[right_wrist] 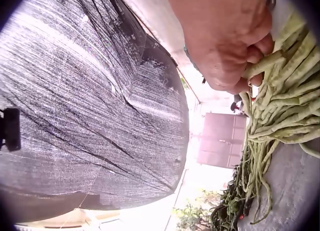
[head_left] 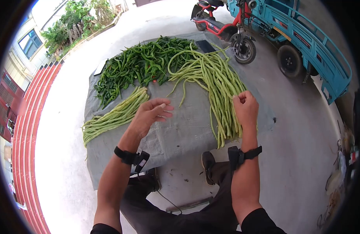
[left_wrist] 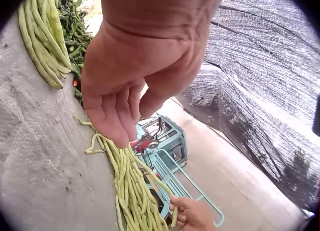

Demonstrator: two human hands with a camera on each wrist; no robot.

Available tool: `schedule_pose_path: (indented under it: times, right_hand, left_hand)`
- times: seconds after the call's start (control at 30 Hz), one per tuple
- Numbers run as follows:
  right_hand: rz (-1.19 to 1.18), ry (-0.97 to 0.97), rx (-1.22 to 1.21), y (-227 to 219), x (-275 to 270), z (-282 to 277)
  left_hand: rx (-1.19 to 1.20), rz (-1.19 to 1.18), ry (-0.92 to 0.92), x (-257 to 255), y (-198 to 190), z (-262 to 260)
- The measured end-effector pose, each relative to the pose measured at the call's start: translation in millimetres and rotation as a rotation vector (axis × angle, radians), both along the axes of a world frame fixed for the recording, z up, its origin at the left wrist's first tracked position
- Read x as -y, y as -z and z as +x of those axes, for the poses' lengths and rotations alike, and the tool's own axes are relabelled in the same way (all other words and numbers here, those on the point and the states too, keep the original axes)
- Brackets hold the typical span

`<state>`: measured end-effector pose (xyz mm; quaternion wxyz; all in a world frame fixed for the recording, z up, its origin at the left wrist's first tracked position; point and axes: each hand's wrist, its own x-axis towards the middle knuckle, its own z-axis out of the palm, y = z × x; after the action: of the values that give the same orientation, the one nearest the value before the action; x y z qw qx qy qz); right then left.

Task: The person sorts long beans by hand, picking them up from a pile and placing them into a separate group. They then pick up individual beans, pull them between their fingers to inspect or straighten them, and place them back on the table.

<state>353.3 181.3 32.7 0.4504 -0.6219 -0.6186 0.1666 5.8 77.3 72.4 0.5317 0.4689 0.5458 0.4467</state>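
Note:
A large pile of long green beans [head_left: 219, 82] lies on the right of a grey cloth [head_left: 168, 136]. At its right edge the right hand [head_left: 247, 109] pinches a bean between curled fingers; the right wrist view shows that bean [right_wrist: 265, 65] at the fingertips of the hand [right_wrist: 230, 45]. Held in the air over the middle of the cloth, the left hand [head_left: 148, 115] has relaxed, slightly bent fingers and nothing in them, as the left hand [left_wrist: 135, 70] in the left wrist view also shows. Left of it lies a smaller bean bundle [head_left: 117, 113], ends together.
Green peppers [head_left: 148, 60] are heaped along the cloth's far side, with a dark phone-like slab [head_left: 205, 46] at the back right and a white flat item [head_left: 100, 67] at the left. Beyond stand a red scooter [head_left: 226, 29] and a blue cargo tricycle [head_left: 305, 43].

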Motion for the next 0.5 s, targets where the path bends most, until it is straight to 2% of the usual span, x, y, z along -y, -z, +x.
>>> schedule_pose_path:
  times: [0.17, 0.37, 0.5]
  right_hand:
    - [-0.183, -0.036, 0.035, -1.5, -1.1, 30.8]
    - [-0.294, -0.176, -0.035, 9.9, -5.8, 50.4]
    - [-0.29, -0.229, 0.146, 8.5, -5.9, 50.2]
  left_hand:
    - [0.13, 0.01, -0.058, 41.5, 14.1, -3.8]
    - [0.188, 0.005, -0.118, 58.8, 33.0, -10.9]
    - [0.225, 0.03, -0.17, 63.6, 45.4, -13.1]
